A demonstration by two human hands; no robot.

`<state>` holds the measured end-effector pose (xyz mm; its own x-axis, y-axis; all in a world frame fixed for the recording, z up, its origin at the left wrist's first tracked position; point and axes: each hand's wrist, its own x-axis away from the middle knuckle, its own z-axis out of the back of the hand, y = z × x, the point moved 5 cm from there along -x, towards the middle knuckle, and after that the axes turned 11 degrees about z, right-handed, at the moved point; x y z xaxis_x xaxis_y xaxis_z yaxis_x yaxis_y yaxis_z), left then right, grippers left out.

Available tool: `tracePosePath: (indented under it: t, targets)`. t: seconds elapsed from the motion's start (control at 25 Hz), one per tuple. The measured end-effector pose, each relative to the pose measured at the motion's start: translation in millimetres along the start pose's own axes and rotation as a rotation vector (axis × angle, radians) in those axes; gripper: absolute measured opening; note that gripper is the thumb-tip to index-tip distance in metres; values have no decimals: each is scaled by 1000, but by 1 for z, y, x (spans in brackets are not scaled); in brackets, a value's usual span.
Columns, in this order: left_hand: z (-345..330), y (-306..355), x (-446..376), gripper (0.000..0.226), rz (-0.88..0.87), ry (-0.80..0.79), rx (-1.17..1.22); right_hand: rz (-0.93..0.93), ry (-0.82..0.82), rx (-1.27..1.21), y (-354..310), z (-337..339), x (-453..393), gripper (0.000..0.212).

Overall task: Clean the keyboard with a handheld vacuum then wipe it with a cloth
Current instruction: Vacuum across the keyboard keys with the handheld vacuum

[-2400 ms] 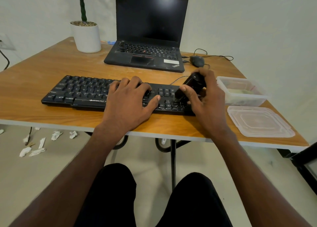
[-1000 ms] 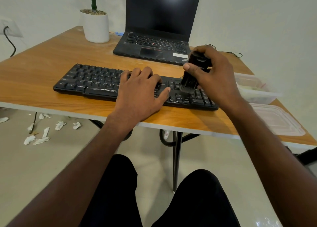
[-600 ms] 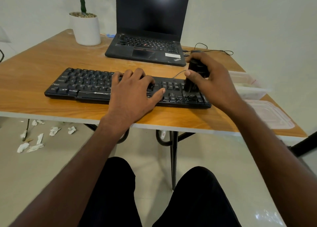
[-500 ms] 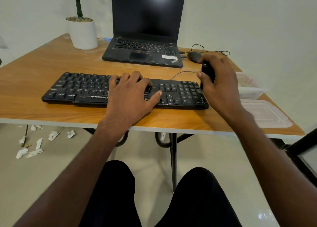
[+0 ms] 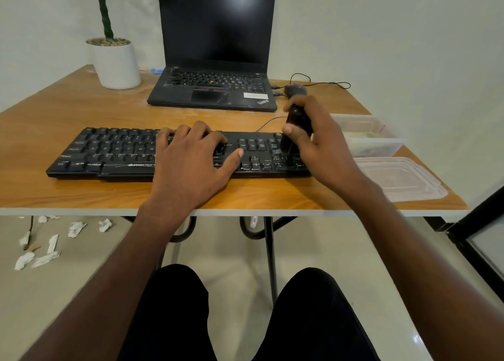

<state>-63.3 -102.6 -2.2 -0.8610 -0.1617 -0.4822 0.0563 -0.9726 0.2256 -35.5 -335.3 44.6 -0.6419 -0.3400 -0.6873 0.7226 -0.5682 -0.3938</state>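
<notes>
Black vacuum [image 5: 296,127] back over keyboard [image 5: 114,153] numpad, right hand [image 5: 319,142] fingers wrapped round it; left hand [image 5: 191,164] flat.

The table [image 5: 81,109] has a smooth, slightly glossy wood-grain top with a pale edge. The keyboard [image 5: 114,153] is matt black plastic. At the right, a clear plastic tub [image 5: 381,142] and its lid [image 5: 403,177] look translucent. At the far left, the pot [image 5: 117,63] looks matt white. The floor [image 5: 231,251] shines.

Desk clutter around the work
Open laptop [image 5: 215,60] at the back, potted plant [image 5: 116,57] to its left, mouse [image 5: 294,89] to its right; tub [image 5: 368,138] and lid [image 5: 398,177] on the table's [image 5: 81,109] right edge; paper scraps [image 5: 49,240] on the floor
</notes>
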Motion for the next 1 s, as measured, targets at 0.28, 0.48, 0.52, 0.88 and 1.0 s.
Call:
tracePosePath:
  t: [0.28,0.48,0.52,0.88,1.0]
  targets:
    - [0,0,1,63,-4,2,5,-13,-37,9,-2,3,-4,29]
    - [-1,1,1,63,-3,4,0,-91,49,77,7,18,-5,29]
    - [-1,1,1,63,0,4,2,-62,55,-68,0,13,-5,28]
    - [-1,0,0,62,3,10,-13,-91,-346,-191,-13,3,-23,24]
    - [-2,-1,-1,62,-7,4,-2,-76,-329,-100,-8,-10,-39,27]
